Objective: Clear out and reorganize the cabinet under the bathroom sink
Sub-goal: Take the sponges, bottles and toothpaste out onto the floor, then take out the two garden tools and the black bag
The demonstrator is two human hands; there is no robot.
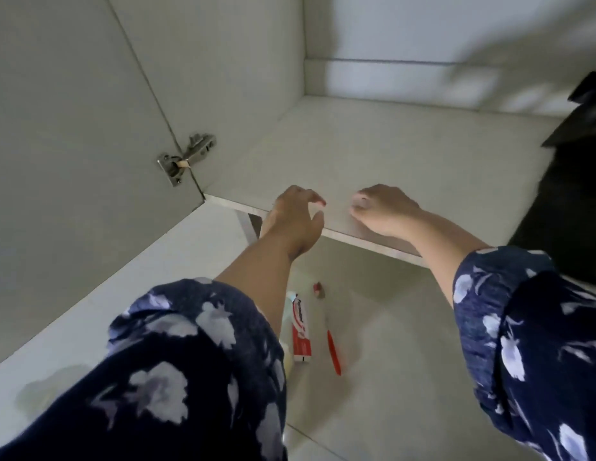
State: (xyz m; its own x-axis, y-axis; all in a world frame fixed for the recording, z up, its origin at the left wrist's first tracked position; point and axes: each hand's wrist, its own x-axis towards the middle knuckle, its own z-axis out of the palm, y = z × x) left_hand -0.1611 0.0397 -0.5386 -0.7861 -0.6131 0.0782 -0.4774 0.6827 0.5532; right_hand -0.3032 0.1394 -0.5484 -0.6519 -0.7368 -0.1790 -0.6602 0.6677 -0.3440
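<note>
The white cabinet floor [373, 154] lies bare in front of me, its front edge running across the middle. My left hand [296, 214] hovers over that front edge with fingers loosely curved and holds nothing. My right hand [379, 207] rests on the shelf just inside the edge, fingers bent downward, nothing visible in it. On the tiled floor [389, 361] below lie a red and white toothpaste tube [301, 331] and a red toothbrush [331, 341].
The open cabinet door [73, 144] stands at the left on a metal hinge [186, 158]. A dark object [576, 161] fills the right side of the cabinet. A pale yellow thing [287, 356] peeks out beside the toothpaste, mostly hidden by my left sleeve.
</note>
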